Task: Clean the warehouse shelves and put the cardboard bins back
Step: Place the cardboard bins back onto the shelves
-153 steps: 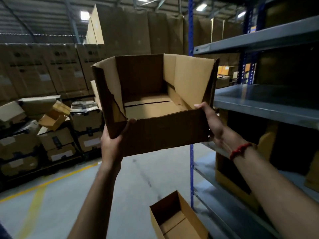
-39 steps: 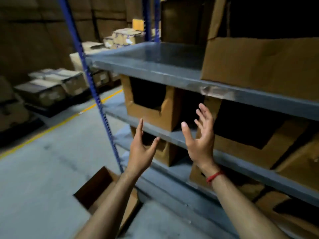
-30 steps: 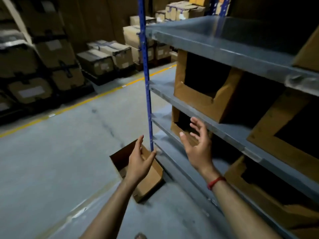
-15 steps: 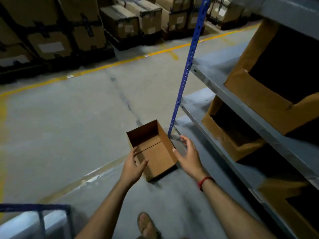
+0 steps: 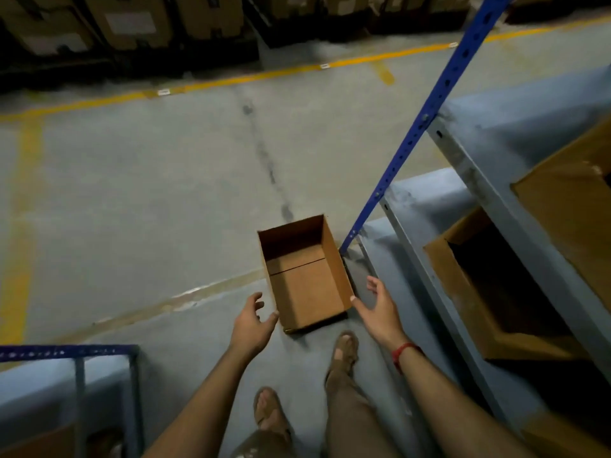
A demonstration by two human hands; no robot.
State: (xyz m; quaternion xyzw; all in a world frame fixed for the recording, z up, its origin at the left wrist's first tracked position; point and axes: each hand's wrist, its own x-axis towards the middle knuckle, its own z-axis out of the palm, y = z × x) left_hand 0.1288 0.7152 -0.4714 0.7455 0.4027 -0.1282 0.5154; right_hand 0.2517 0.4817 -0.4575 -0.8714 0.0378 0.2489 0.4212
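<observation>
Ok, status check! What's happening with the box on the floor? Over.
Left hand open, right hand open, flanking cardboard bin. Bin empty, on floor, ungripped. Blue upright beside it.

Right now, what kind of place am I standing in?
Most likely a warehouse aisle: metal shelves on a blue perforated upright, stacked cartons across the floor, and a yellow line painted on the concrete.

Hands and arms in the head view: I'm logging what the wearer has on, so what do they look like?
The forearms are bare, with no sleeves in view. The left hand and right hand wear no gloves, and no watch shows. The only item worn is a thin red band round the right wrist.
</observation>
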